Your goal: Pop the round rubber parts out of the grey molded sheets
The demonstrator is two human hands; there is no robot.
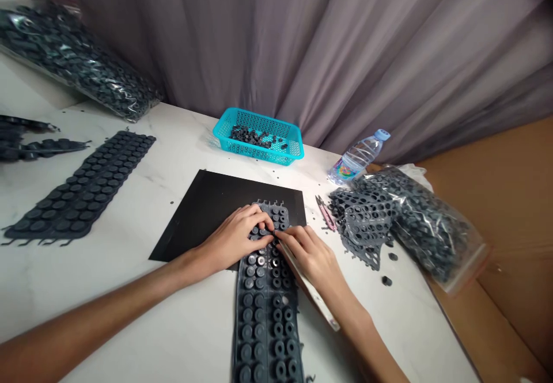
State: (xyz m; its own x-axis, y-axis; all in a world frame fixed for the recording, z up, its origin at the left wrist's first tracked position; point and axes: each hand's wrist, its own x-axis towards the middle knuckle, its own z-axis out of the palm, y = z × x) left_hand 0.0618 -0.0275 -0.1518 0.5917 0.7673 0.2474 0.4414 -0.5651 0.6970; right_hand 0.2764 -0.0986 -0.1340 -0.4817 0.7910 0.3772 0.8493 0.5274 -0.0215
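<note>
A long black moulded rubber sheet (pixel 266 299), covered in rows of round plugs, runs from the near edge onto a black mat (pixel 228 190). My left hand (pixel 237 230) rests on its upper part, fingers curled, with thumb and index closed on the rubber. Against that spot, my right hand (pixel 311 253) grips a slim tool with a long pale handle (pixel 317 299), which slants back under the wrist. The tool's tip lies between the two hands, and its kind is hard to make out. One round hole shows in the sheet below my hands.
A turquoise basket (pixel 259 155) holds loose black plugs. To the right are pink thread snips (pixel 326 213), punched-out rubber sheets (pixel 367 227), a water bottle (pixel 356 158) and a bag of black parts (pixel 427 227). Another sheet (pixel 86 184) and a full bag (pixel 82 60) lie left.
</note>
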